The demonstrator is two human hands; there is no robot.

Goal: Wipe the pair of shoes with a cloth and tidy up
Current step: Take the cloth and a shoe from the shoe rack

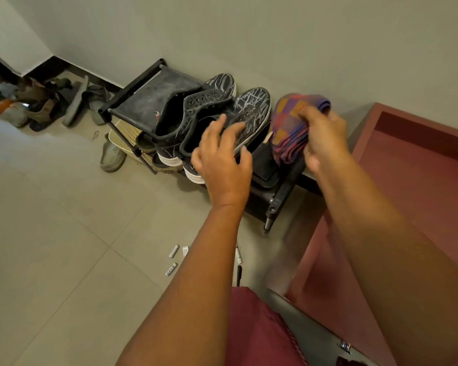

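Shoes (222,112), centre frame: black, white scribble lines, white soles. Cloth (288,125) under my right hand (325,133): purple, orange, red checks. Rack (148,99) black. Floor (50,220) pale grey tile.

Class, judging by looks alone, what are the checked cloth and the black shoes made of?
Checked cloth: probably woven cotton, matte; it lies in soft folds under the right hand. Black shoes: likely canvas or synthetic uppers with metal eyelets and white rubber-like soles; pale scuffs mark the toes.

Bare forearms (201,273), maroon garment (257,328)
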